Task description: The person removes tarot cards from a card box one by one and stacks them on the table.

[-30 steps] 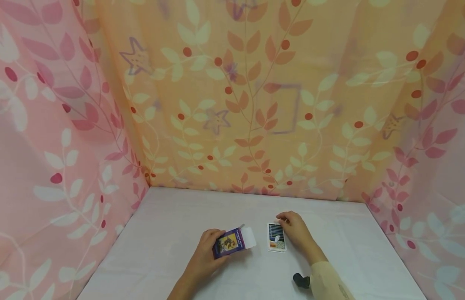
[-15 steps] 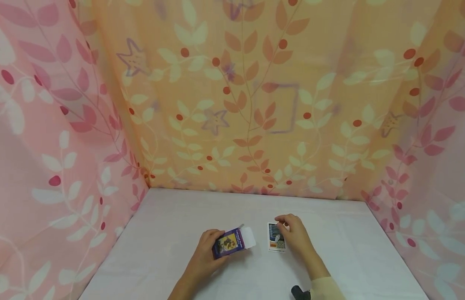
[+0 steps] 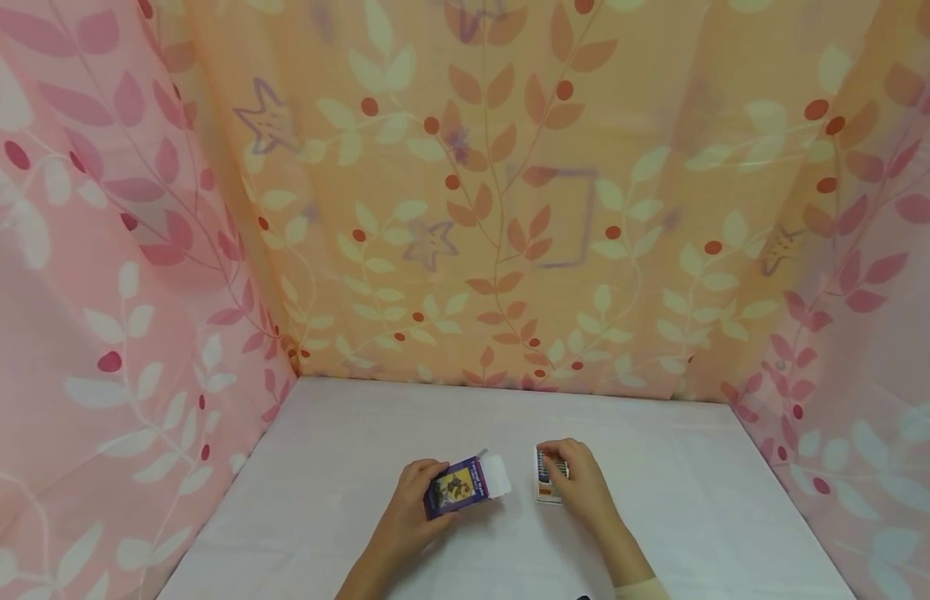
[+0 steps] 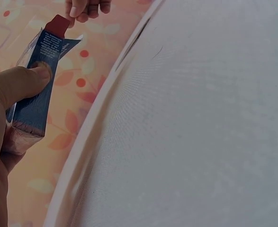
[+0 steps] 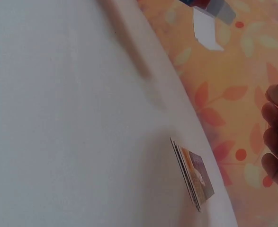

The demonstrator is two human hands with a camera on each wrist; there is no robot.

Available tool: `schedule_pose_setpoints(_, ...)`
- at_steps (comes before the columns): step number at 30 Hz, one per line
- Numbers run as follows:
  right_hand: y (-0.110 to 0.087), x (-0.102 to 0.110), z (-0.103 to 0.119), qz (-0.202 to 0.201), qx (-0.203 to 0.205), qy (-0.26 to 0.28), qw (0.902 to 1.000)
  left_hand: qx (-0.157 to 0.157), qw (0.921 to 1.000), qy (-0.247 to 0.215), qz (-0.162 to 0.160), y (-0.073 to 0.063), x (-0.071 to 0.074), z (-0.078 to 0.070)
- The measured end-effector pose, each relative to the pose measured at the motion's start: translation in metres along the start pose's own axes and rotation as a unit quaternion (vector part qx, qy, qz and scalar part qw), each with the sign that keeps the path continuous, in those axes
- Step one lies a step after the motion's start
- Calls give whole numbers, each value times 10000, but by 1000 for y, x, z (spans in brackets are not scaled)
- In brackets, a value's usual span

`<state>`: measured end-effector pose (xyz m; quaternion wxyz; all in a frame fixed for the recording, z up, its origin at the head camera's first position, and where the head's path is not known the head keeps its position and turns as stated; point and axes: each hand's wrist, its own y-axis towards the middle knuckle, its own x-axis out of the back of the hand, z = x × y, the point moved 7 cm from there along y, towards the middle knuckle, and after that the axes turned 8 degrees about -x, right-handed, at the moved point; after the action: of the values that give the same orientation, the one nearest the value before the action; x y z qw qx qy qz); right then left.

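Observation:
My left hand (image 3: 407,517) grips a small purple card box (image 3: 456,488) with a picture on its front, thumb pressed along the box's dark blue side (image 4: 32,101) in the left wrist view. The box is tilted, and its open end with a white flap (image 3: 498,475) points right. Beside it on the table lies a small stack of cards (image 3: 542,482), partly hidden in the head view by my right hand (image 3: 587,487). In the right wrist view the loosely curled fingers (image 5: 275,113) are apart from the stack and hold nothing.
A white cloth covers the table (image 3: 345,450). Patterned curtains enclose it, orange at the back (image 3: 502,250), pink on the left (image 3: 165,317) and on the right (image 3: 870,375).
My right hand has shifted left and slightly nearer, now covering more of the cards. The dark object by the right sleeve has nearly left the frame. The left hand and box stay put.

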<state>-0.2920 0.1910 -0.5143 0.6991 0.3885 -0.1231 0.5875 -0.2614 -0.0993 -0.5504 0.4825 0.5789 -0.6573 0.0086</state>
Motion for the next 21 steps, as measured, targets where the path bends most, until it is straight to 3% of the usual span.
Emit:
schedule_pose_setpoints(6, -7, -4, 14, -72, 246, 47, 9997, -48, 10000, 54, -31, 0, -1, 1)
schedule_pose_setpoints(11, -11, -12, 19, 157, 58, 244, 9996, -206, 9996, 128, -107, 0, -1, 1)
schedule_pose_setpoints(21, -18, -22, 32, 441, -123, 506, 9977, -72, 9999, -73, -100, 0, 1, -2)
